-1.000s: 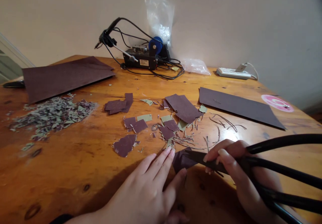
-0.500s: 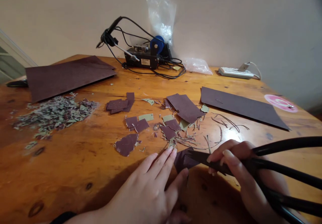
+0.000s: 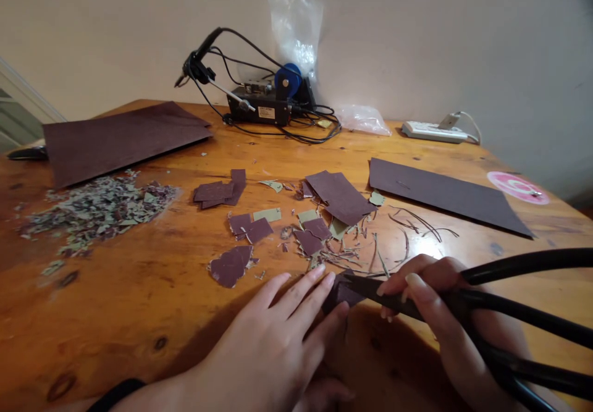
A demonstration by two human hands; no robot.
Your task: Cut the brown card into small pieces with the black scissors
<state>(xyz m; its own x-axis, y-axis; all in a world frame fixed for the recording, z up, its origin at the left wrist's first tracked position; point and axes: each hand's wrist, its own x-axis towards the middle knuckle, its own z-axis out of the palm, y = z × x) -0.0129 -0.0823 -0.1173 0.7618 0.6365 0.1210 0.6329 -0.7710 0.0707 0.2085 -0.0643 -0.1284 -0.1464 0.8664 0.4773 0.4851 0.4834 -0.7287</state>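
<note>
My left hand (image 3: 278, 332) lies on the wooden table with fingers stretched out and apart. Its fingertips rest at the edge of a small dark maroon piece of stiff sheet (image 3: 341, 291), pressing it down. My right hand (image 3: 445, 294) is closed round the blades of black scissors (image 3: 403, 304), near the pivot, so the looped handles point to the right. The narrow blade tip lies on the maroon piece, close to my left fingers. Just beyond are cut maroon pieces (image 3: 312, 239) with greenish undersides and thin curled strips (image 3: 343, 254).
Fine shreds (image 3: 106, 214) are heaped on the left, below a large maroon sheet (image 3: 125, 143). Another long sheet (image 3: 445, 196) lies right. At the back stand a black device with cables (image 3: 259, 106), a plastic bag (image 3: 296, 29) and a white power strip (image 3: 433, 133).
The scissors tip has shifted slightly left on the maroon piece, and my left fingers have moved a little. The view has tilted very slightly; the other pieces stay where they were.
</note>
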